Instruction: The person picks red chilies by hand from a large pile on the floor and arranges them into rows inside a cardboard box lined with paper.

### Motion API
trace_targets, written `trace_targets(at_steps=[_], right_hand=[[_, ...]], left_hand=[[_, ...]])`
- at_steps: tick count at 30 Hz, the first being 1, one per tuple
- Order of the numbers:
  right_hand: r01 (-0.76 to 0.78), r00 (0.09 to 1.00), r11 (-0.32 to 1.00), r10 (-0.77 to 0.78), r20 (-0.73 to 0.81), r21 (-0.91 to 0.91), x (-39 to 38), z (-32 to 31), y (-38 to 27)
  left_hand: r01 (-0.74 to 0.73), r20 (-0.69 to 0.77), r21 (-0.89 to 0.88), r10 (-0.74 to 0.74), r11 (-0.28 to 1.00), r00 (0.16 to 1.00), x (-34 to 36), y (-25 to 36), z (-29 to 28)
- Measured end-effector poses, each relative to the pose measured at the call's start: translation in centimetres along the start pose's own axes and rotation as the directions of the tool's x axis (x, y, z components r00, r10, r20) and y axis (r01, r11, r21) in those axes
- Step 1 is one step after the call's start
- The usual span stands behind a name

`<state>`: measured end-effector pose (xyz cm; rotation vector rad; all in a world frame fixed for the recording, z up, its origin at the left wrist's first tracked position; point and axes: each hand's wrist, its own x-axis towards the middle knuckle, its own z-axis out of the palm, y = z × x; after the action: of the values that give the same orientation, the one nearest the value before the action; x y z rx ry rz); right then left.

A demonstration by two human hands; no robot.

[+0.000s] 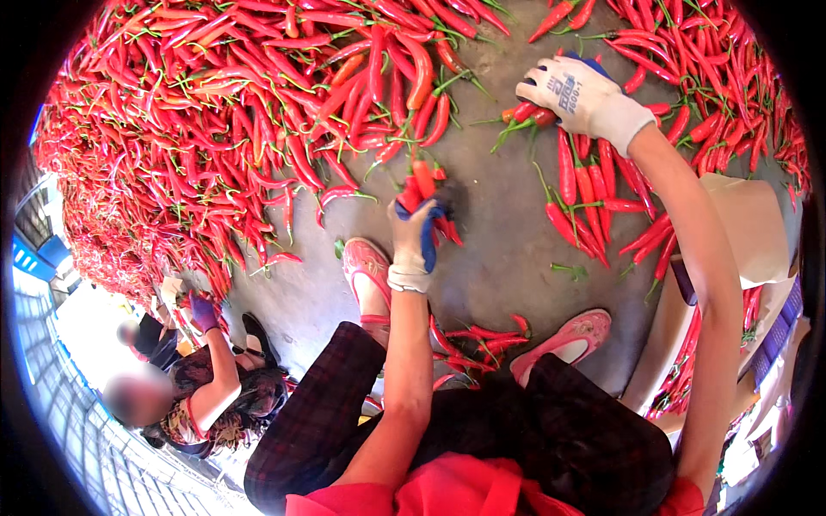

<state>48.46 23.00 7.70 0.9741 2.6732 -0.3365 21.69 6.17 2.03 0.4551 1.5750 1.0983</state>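
Observation:
My left hand (pixel 413 232), in a white glove with a blue palm, is closed round a small bunch of red chili peppers (pixel 424 179) above the floor between my feet. Farther off to the right, my right hand (pixel 578 90) in a matching glove curls over a few red chilies (pixel 533 116) whose green stems point left. Its fingertips bend down, and the palm side is hidden. Just below that hand lies a loose group of long red chilies (pixel 594 185) on the grey floor.
A huge heap of red chilies (pixel 258 112) spreads across the far left; another pile (pixel 723 86) lies far right. A cardboard box (pixel 748 228) with chilies stands by my right arm. A few chilies (pixel 482 344) lie between my shoes. A co-worker (pixel 215 378) sits at left.

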Motion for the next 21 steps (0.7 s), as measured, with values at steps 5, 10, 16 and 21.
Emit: trace_targets(at_steps=[5, 10, 16, 21], right_hand=[[-0.153, 0.866, 0.969, 0.226, -0.446, 0.193, -2.0, -1.1, 0.8], [0.218, 0.641, -0.195, 0.768, 0.01, 0.956, -8.1, -0.3, -3.3], [0.387, 0.68, -0.666, 0.673, 0.29, 0.638, -15.4, 6.4, -13.0], [-0.322, 0.16, -0.256, 0.934, 0.319, 0.912, -16.6, 8.6, -18.3]], left_hand=[[-0.024, -0.023, -0.012, 0.024, 1.0, 0.999, -1.5, -1.5, 1.8], [0.011, 0.066, 0.472, -0.047, 0.881, 0.997, -6.4, -3.9, 6.4], [-0.125, 0.095, 0.606, 0.085, 0.786, 0.992, -11.0, -2.5, 11.2], [-0.183, 0.112, 0.645, 0.145, 0.742, 0.983, -10.0, -2.9, 11.4]])
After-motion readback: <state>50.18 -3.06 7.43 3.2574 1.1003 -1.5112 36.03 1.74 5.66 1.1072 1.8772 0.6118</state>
